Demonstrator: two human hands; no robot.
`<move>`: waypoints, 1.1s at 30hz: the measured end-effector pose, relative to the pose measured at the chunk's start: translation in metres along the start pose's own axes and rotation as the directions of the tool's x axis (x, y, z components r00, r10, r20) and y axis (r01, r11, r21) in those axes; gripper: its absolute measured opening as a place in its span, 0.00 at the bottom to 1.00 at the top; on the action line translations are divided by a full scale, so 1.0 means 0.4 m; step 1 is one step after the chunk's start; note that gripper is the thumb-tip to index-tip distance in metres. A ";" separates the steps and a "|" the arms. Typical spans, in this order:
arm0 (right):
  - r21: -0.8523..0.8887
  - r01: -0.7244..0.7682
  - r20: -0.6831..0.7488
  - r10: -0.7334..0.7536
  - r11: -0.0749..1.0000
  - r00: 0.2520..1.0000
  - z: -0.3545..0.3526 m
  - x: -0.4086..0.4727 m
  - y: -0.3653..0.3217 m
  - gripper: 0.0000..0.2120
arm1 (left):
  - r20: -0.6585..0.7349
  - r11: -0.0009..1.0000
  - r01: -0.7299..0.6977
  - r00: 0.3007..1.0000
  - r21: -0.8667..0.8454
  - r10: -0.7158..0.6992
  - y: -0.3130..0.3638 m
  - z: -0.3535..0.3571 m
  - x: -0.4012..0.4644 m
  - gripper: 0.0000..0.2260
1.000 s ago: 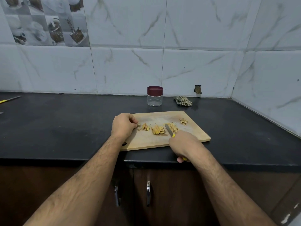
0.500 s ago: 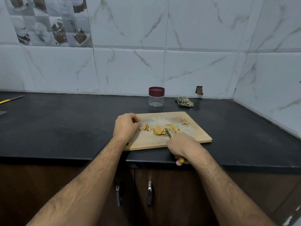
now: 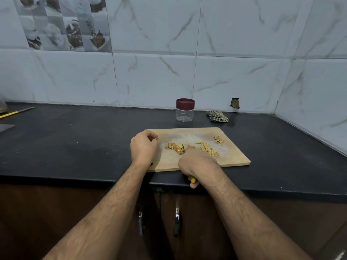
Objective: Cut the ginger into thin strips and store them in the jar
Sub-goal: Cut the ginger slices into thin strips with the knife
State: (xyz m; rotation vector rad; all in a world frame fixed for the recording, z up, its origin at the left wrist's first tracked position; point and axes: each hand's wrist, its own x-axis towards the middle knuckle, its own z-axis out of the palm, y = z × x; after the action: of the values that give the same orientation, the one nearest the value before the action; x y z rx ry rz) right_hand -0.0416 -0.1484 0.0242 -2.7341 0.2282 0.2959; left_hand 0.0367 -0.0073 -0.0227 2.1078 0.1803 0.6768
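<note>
While you look down from the head view, your right hand (image 3: 197, 163) is wrapped around one yellow knife handle (image 3: 192, 179); its blade is hidden behind your knuckles. Your left hand (image 3: 144, 147) is curled at the board's left end, fingertips pinching a tiny ginger scrap (image 3: 157, 138). You have one wooden cutting board (image 3: 232, 158) on the black counter (image 3: 75, 143), carrying three ginger heaps: sliced ginger (image 3: 176, 147) just beside your right hand, thin strips (image 3: 207, 148) to its right, and a small peel pile (image 3: 219, 140) near the far corner. One jar (image 3: 185, 110), maroon lid on, stands behind the board; one crumpled cloth (image 3: 217, 116) lies near it. A second knife (image 3: 16, 112) rests far left.
</note>
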 end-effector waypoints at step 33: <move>0.212 0.098 -0.162 -0.064 0.972 0.985 -0.014 0.057 0.122 0.10 | 0.341 0.918 -0.349 0.900 0.189 0.272 0.122 0.067 0.006 0.13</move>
State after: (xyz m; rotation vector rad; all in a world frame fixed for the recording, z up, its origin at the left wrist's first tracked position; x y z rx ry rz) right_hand -0.0285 -0.1979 0.0067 -2.5398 0.1775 0.0333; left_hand 0.0472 -0.0545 0.0048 2.4819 -0.2707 0.5162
